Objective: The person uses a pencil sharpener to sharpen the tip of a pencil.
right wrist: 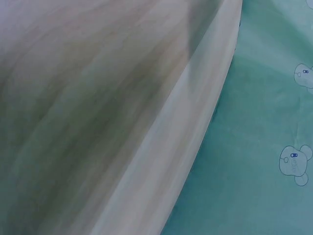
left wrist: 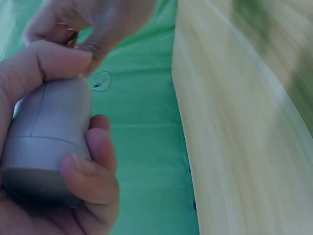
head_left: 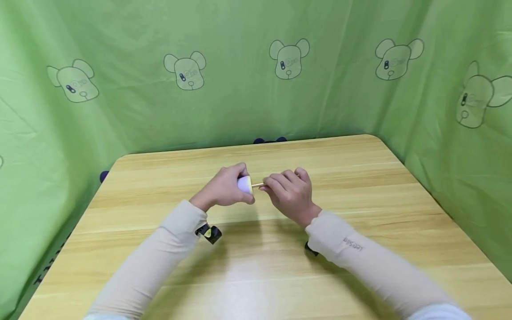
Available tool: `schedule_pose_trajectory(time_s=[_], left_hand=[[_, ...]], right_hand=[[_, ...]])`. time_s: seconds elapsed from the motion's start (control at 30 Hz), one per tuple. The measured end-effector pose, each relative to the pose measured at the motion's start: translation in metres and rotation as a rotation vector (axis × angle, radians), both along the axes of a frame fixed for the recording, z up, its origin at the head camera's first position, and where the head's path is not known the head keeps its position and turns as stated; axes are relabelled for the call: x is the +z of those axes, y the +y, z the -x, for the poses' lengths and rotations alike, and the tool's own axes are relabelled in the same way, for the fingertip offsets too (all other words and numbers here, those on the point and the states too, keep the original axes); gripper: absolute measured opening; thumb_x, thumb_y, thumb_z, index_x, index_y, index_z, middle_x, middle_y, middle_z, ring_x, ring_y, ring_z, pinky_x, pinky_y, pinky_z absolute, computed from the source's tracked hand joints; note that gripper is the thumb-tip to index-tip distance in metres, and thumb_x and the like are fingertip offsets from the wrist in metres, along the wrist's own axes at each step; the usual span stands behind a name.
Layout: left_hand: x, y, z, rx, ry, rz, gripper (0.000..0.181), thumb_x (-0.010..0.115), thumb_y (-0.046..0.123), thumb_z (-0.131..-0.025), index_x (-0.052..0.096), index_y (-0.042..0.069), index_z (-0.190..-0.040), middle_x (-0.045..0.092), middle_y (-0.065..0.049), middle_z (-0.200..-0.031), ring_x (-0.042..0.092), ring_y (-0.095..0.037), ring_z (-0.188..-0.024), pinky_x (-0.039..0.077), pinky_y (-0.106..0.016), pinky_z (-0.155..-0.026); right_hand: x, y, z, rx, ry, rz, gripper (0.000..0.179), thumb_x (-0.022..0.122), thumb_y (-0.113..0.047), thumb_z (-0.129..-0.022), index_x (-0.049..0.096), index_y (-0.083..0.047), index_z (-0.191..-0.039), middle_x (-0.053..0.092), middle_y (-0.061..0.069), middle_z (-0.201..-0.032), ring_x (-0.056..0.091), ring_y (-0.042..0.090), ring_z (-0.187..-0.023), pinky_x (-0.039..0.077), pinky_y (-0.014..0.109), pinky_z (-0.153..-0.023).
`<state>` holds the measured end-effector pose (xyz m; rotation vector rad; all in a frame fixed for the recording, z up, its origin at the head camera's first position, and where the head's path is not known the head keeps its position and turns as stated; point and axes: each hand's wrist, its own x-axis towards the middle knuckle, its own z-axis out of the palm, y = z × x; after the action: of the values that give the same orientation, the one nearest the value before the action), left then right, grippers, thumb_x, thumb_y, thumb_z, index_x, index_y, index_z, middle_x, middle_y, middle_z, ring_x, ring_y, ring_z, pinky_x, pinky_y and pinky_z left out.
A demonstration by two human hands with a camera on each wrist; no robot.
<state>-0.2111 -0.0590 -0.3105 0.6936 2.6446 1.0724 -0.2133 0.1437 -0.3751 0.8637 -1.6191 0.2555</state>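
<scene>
My left hand (head_left: 228,186) grips a rounded lavender device (head_left: 244,184) with a cream rim on its right end. Close up in the left wrist view, the device (left wrist: 54,112) has a smooth, seamed body and a dark base, with thumb and fingers wrapped round it. From the cream end a thin gold-coloured, pencil-like rod (head_left: 257,185) runs across to my right hand (head_left: 291,191), which pinches it between thumb and fingers. The rod's far part is mostly hidden by that hand. Both hands are held up over the middle of the table.
A wood-grain table (head_left: 248,266) with rounded back corners spreads under both arms. Green curtains (head_left: 240,106) with bear-head prints hang behind it and along both sides. Black wrist straps (head_left: 210,233) show below the cuffs.
</scene>
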Motion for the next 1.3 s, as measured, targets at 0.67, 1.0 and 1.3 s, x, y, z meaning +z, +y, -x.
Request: schedule_pose_trajectory(time_s=[0.67,1.0,1.3], left_hand=[[0.000,0.004,-0.001,0.012,-0.127,0.021,0.039,0.079,0.009,-0.065,0.051,0.008,-0.093,0.058,-0.011,-0.083,0.054,-0.019,-0.065,0.044,-0.026,-0.045],[-0.006,0.009,0.000,0.028,0.047,0.140,0.038,0.080,0.014,-0.065,0.052,0.010,-0.090,0.059,-0.006,-0.081,0.057,-0.020,-0.069,0.049,-0.028,-0.055],[-0.012,0.009,0.000,0.071,0.201,0.199,0.042,0.084,0.019,-0.064,0.052,0.012,-0.091,0.058,-0.003,-0.077,0.057,-0.020,-0.068,0.048,-0.029,-0.055]], right_hand=[[-0.007,-0.007,0.002,0.002,0.027,0.009,0.039,0.057,-0.023,-0.095,0.048,-0.013,-0.059,0.051,-0.002,-0.052,0.037,0.014,-0.038,0.024,0.029,-0.040],[-0.009,-0.008,0.000,-0.006,-0.136,0.013,0.043,0.051,-0.032,-0.100,0.054,-0.014,-0.061,0.047,-0.005,-0.049,0.033,0.010,-0.035,0.019,0.024,-0.037],[-0.003,-0.009,-0.003,-0.006,-0.456,0.001,0.039,0.062,-0.036,-0.094,0.050,-0.017,-0.061,0.043,-0.008,-0.049,0.022,0.001,-0.039,0.016,0.021,-0.034]])
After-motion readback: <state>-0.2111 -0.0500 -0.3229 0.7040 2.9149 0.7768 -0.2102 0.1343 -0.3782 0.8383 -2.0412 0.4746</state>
